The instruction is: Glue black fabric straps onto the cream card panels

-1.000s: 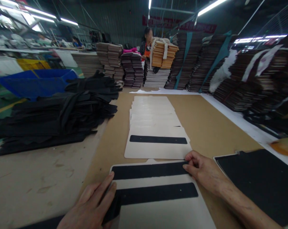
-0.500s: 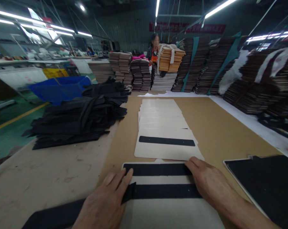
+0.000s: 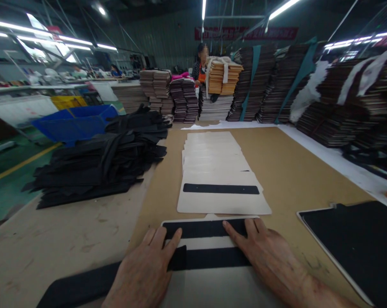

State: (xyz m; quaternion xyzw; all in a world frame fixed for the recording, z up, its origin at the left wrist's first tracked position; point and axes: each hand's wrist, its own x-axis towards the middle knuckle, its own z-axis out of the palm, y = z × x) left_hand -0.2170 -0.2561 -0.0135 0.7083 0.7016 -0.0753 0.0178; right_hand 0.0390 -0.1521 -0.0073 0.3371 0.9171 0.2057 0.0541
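Note:
A cream panel (image 3: 219,284) lies flat in front of me, with a black strip (image 3: 201,229) along its far edge and a second black strip (image 3: 217,258) across it nearer to me. My left hand (image 3: 145,269) rests on the panel's left side, its forefinger on the far strip's left end. Beneath that hand a loose black strip (image 3: 81,284) runs out to the lower left. My right hand (image 3: 273,256) presses the far strip's right end, fingers apart, forefinger stretched toward the middle. Beyond lie overlapping cream panels (image 3: 223,205), the nearest bearing a black strip.
A heap of black strips (image 3: 100,162) lies at the table's left, near a blue bin (image 3: 74,124). On the right is a black panel with a pale rim (image 3: 350,248). Tall stacks of dark pieces (image 3: 260,85) and a person (image 3: 200,68) stand at the back.
My right forefinger has spread left along the far strip, away from the other fingers. My left hand has stayed nearly in place. The whole view has shifted slightly.

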